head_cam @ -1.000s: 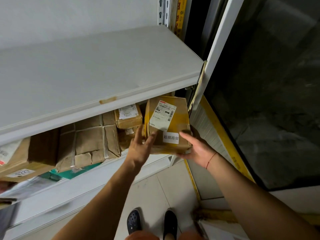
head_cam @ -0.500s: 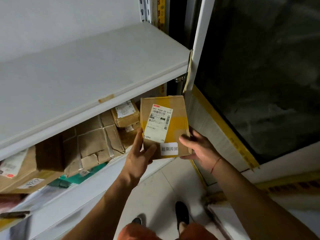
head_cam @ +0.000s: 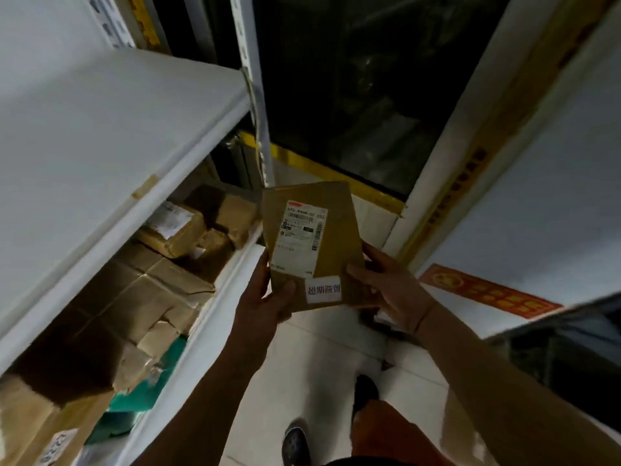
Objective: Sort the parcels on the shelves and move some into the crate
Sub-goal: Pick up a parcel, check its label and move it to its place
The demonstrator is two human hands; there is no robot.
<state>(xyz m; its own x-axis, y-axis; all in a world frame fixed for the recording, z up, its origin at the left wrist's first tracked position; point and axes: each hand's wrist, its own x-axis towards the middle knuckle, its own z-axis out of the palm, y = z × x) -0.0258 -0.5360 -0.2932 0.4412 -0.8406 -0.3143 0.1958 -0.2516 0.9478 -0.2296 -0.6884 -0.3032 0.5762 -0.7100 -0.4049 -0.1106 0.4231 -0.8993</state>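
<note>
Whereas a second ago the parcel sat at the mouth of the lower shelf, it is now clear of the shelving and held in open air at the centre of the frame, its label facing the camera. That suggests it has been picked for a check, probably before going to a crate, though no crate can be made out for certain. The left hand grips the parcel's lower left corner, thumb on the front face and fingers curled behind. The right hand pinches the lower right edge, thumb in front. Other cardboard parcels remain stacked at middle left.
</note>
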